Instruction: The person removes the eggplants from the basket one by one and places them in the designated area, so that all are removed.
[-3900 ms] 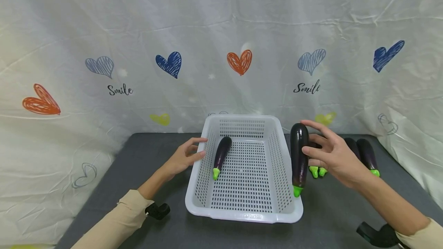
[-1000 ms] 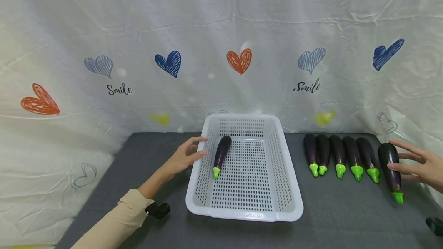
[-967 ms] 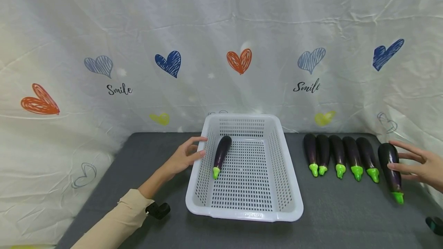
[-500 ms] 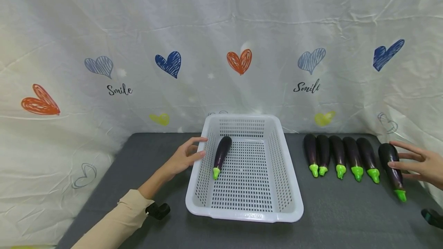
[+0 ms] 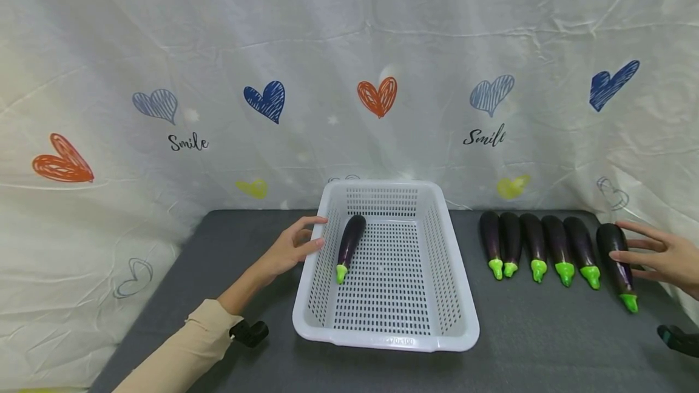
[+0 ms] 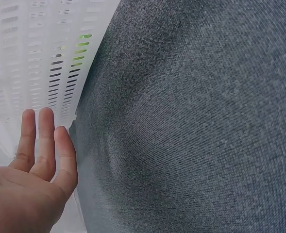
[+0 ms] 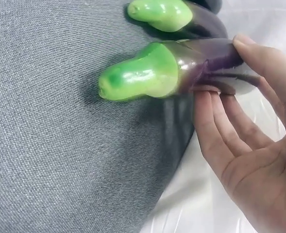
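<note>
In the head view my left hand (image 5: 289,248) rests on the left rim of a white perforated plastic basket (image 5: 382,341), thumb and index finger touching the rim. The left wrist view shows that hand's other fingers (image 6: 46,145) loosely straight beside the outer basket wall. One dark purple eggplant (image 5: 351,241) with a green stem lies inside on the left. At far right my right hand (image 5: 663,256) holds another eggplant (image 5: 614,250) between thumb and fingers, its green stem end (image 7: 138,75) toward the wrist camera. Whether it touches the table is unclear.
Several eggplants (image 5: 532,238) lie side by side between basket and right hand, stems toward me. The table (image 5: 524,350) is covered in dark grey cloth. A white curtain (image 5: 327,35) with printed hearts hangs behind and at the sides.
My right hand has carried the eggplant from the basket's right side to the row's right end. Lately it has shifted only slightly, turning the eggplant a little. My left hand and the basket stay put.
</note>
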Tool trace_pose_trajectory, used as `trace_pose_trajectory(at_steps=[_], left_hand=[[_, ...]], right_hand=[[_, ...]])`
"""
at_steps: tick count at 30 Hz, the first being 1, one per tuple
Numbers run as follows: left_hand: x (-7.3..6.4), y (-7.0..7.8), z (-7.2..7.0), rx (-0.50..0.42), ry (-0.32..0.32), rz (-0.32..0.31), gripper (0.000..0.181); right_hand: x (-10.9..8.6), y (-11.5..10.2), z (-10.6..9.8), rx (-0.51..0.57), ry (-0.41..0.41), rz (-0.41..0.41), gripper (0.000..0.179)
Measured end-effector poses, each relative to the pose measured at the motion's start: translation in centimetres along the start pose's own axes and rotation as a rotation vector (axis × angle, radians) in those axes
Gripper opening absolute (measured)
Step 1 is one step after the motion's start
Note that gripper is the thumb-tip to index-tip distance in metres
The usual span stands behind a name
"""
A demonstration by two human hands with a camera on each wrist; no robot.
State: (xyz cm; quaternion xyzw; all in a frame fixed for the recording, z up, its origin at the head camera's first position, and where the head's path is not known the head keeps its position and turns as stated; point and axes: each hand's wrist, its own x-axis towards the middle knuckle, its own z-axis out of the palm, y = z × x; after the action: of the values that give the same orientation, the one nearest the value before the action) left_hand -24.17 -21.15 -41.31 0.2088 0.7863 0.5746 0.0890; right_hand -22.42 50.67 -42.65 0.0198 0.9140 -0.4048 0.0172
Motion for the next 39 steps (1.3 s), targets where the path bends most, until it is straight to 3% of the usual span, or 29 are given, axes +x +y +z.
trace_pose_trajectory(at_steps=[6,14,29,39], left_hand=[[0.0,0.2,0.0,-0.003,-0.001,0.001,0.053],[0.0,0.1,0.0,0.000,0.000,0.004,0.053],[0.1,0.2,0.1,-0.004,-0.007,0.009,0.053],[0.0,0.1,0.1,0.002,0.000,0.000,0.053]], right_hand=[[0.9,1.3,-0.3,-0.008,-0.009,-0.001,0.103],[1.9,2.5,0.2,-0.038,0.051,0.017,0.101],[0.9,1.0,0.7,-0.027,0.074,-0.034,0.087],[0.5,-0.2,0.4,-0.145,0.124,-0.022,0.084]])
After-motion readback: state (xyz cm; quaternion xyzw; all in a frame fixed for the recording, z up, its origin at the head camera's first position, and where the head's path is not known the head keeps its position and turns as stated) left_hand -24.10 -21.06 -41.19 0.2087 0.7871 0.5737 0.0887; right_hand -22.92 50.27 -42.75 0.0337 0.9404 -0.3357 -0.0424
